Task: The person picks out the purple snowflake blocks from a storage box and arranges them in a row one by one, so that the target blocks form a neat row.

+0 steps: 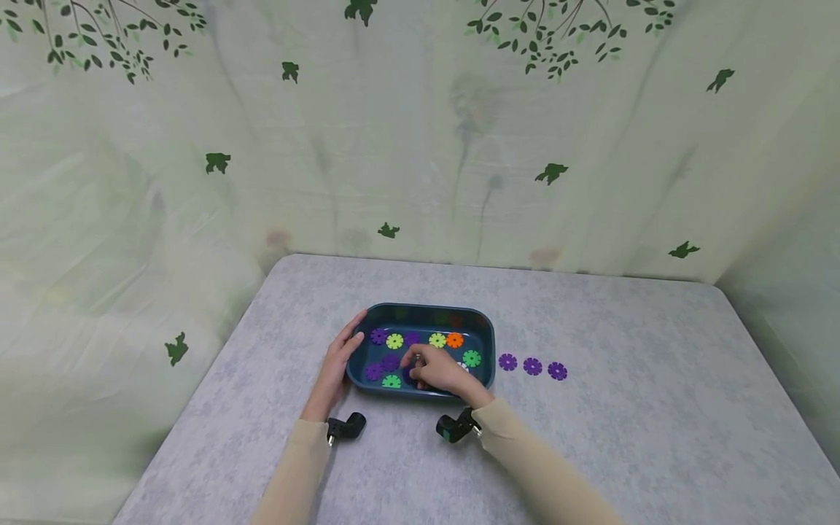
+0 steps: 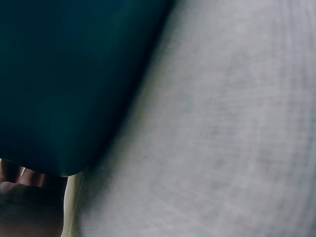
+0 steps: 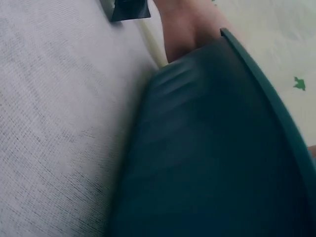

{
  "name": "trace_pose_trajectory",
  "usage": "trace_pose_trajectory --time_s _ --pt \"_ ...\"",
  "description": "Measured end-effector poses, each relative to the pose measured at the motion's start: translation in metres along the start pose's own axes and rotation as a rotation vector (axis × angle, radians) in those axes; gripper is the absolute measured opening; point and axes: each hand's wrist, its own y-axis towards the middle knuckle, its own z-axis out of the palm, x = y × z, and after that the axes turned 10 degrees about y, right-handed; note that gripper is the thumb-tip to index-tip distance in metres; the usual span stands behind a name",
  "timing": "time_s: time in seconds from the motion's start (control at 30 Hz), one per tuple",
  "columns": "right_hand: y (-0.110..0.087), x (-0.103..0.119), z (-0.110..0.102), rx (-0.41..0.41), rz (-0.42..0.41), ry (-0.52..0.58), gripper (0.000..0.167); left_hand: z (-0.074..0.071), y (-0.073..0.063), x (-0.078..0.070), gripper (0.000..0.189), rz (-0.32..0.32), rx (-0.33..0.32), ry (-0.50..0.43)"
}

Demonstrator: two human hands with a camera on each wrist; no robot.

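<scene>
My left hand (image 1: 335, 364) holds the left end of a dark teal tray (image 1: 423, 394), its thumb at the rim and its fingers along the outer wall. In the left wrist view, fingers (image 2: 29, 177) lie against the tray's side. My right hand (image 1: 442, 370) reaches over the front rim into the tray, fingers bent downward among flat slotted plastic discs. A purple disc (image 1: 408, 375) shows partly beneath the fingertips; I cannot tell whether they pinch it. Around them lie other purple discs (image 1: 378, 336), yellow-green discs (image 1: 394, 341), green discs (image 1: 471, 358) and an orange disc (image 1: 454, 340).
Three purple discs (image 1: 532, 366) lie in a row on the grey table (image 1: 643, 408), right of the tray. Black wrist cameras (image 1: 346, 426) sit on both wrists, near the tray's front. Behind the table hangs a pale curtain (image 1: 420, 146) with leaf prints.
</scene>
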Motion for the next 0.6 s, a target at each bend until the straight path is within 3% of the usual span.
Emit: trace_pose_trajectory --time_s 0.13,0.33,0.6 --pt "-0.006 0.003 -0.014 -0.014 -0.061 0.098 0.015 0.0 0.0 0.0 0.046 -0.001 -0.005 -0.002" --pt "-0.022 0.008 -0.05 -0.077 -0.144 0.206 0.021 0.001 -0.001 0.0 0.046 0.007 -0.008 -0.004" --pt "-0.059 -0.006 -0.11 -0.209 -0.115 0.251 0.023 0.001 -0.001 0.0 0.047 0.014 -0.005 -0.005"
